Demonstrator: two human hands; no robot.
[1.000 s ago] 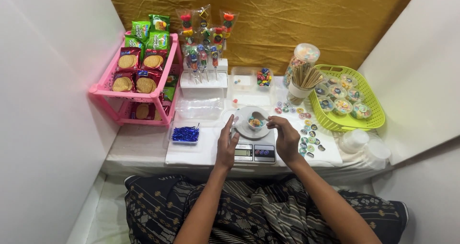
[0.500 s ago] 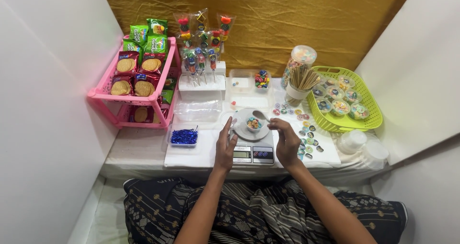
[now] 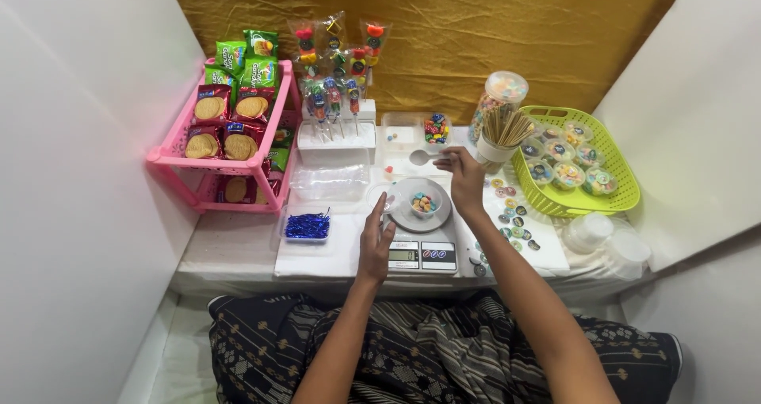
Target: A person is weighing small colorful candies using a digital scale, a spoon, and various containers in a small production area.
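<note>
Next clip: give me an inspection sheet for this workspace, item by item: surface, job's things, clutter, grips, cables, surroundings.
Surface: low white table, crowded with stock.
Job's things: small cup of coloured candies on the round pan of a digital scale; white spoon behind it; clear tub of candies.
Clutter: pink rack of biscuit packs, wrapped candy skewers, tray of blue twist ties, green basket of filled cups, round stickers, cup of wooden sticks, empty lidded cups.
Grips: left hand open beside the scale pan; right hand pinches the spoon handle.
Cables: nothing seen.
Surroundings: white walls, mustard cloth backdrop, patterned cloth over the lap.
</note>
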